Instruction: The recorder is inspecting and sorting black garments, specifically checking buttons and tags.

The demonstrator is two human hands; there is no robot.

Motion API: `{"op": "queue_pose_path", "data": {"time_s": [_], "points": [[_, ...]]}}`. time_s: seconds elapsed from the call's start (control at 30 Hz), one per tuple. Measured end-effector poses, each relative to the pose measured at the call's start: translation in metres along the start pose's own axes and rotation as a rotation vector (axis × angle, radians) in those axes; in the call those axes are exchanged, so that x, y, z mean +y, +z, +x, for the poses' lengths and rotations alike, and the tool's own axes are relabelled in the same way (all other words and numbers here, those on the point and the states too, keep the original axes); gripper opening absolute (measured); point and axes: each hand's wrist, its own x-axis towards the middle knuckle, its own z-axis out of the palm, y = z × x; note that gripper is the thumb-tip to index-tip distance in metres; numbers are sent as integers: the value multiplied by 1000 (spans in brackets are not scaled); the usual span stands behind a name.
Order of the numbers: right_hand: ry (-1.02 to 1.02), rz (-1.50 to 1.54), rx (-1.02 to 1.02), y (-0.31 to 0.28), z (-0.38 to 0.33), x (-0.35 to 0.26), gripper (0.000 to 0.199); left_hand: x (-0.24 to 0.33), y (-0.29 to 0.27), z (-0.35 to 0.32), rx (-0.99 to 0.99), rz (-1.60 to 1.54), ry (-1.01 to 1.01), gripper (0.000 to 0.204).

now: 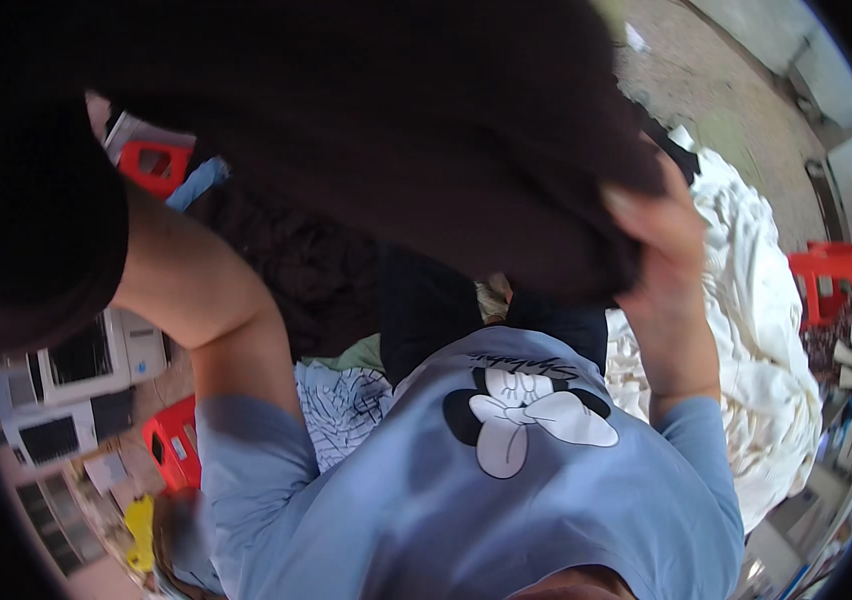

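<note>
A large dark brown cloth (396,150), probably a garment, is held up across the upper part of the head view. At its right edge my right hand (668,225) grips the fabric, thumb on the near side and the other fingers partly behind. My left forearm (181,270) reaches up into the dark cloth on the left. The cloth covers my left hand, so its fingers do not show. Below the raised cloth lies more dark crumpled fabric (296,260), in front of my legs.
A big heap of white cloth (766,370) lies on the right. Red plastic stools (826,275) stand at right and left. Patterned white fabric (341,405) is by my left side. White appliance-like boxes (96,360) stand at far left, with a blue cloth (198,183) near the upper-left stool.
</note>
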Motion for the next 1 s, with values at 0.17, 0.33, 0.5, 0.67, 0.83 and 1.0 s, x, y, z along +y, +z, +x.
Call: {"op": "queue_pose_path", "data": {"time_s": [0.17, 0.33, 0.5, 0.67, 0.83, 1.0], "points": [[-57, -12, 178, -82, -70, -4, 36, -38, 64, -27, -307, 406, -109, 43], [200, -370, 716, -205, -94, 35, 33, -139, 24, -33, -505, 527, -182, 58], [331, -229, 934, -300, -144, 95, 23, -205, -51, -95, -213, 566, -442, 40], [49, -933, 956, -263, -125, 89, 25, -206, -76, -104, -144, 473, -565, 26], [333, -1240, 514, -218, -92, 76, 30, -169, -121, -112, 264, -355, -281, 47], [449, -855, 520, -241, -105, 85, 12, -201, -145, -92, 99, 365, -582, 29]]}}
